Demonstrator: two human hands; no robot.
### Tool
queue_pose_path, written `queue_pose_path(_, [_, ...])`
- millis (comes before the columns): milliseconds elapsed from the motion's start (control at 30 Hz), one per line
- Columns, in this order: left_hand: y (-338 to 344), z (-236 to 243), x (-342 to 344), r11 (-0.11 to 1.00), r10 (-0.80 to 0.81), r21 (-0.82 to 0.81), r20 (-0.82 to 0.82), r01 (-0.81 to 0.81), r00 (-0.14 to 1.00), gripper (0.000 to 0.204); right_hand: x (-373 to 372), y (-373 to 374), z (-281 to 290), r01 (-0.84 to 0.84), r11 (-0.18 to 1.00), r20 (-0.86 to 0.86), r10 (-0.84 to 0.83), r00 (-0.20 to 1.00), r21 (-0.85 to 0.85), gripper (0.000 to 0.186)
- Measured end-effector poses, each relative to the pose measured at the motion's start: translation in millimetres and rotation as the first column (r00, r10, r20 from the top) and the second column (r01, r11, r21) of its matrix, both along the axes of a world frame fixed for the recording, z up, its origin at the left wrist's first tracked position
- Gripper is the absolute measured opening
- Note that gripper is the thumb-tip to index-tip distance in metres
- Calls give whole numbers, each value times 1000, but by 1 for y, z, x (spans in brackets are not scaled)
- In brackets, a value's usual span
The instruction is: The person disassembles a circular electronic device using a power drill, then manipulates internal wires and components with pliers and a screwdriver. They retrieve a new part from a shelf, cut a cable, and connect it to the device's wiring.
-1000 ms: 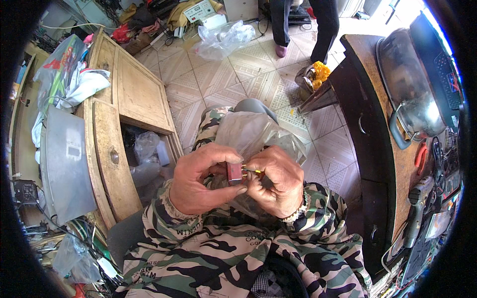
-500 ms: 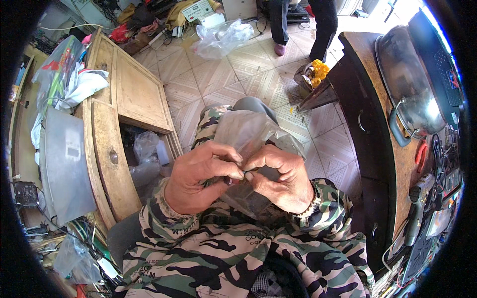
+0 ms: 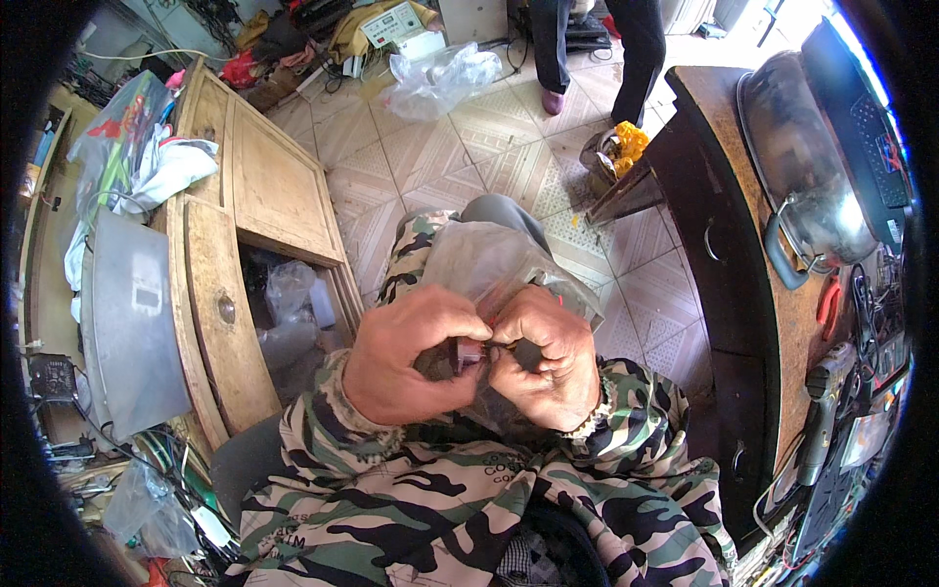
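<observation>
Above my lap both hands meet, fingertips nearly touching. My left hand (image 3: pixel 411 357) is closed in a pinch around a small reddish-brown block-like part (image 3: pixel 469 350), mostly covered by the fingers. Thumb and forefinger of my right hand (image 3: pixel 553 362) are pressed together right beside that part. They seem to pinch a thin dark piece at its end, too small to name. Beneath the hands, a cloudy clear plastic bag (image 3: pixel 479 259) lies spread over my camouflage-clad lap, with a bit of red showing near the right hand.
On the left stands a wooden cabinet (image 3: pixel 279 166) with an open compartment holding plastic bags. To the right, a dark desk (image 3: pixel 719 196) carries a large metal pot (image 3: pixel 802 147), red-handled pliers (image 3: pixel 828 301) and cables. A person's legs (image 3: pixel 636 59) stand ahead, near a bin with yellow material (image 3: pixel 626 147).
My left hand has shifted slightly right and turned, so the reddish-brown part shows more. My right-hand fingers have curled in closer beside it.
</observation>
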State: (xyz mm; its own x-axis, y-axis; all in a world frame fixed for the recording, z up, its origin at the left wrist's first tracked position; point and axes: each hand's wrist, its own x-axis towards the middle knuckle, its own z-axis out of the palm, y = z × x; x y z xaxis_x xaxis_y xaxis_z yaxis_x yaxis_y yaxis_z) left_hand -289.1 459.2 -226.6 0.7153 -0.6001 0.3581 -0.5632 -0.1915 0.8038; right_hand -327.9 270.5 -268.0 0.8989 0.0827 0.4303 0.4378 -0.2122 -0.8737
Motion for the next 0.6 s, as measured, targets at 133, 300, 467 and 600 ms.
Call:
queue_pose_path(133, [-5,-7,-11,997,60,-50,-75,-64,995,32,-4,2,5,3,1000,-14,-3,1000,-11,25])
queue_pose_path(300, [-16,-11,-27,969,243,-54,9,-242,970,28,-5,-3,-1,-100,994,-71,103,992,40,23])
queue_pose_path(467, [-15,-18,-34,949,302,-122,76,-291,950,29,-6,0,8,-197,965,-183,228,956,173,21])
queue_pose_path(600, [43,6,-21,954,276,-156,127,-256,953,26,-19,-31,2,-108,961,-508,228,831,255,15])
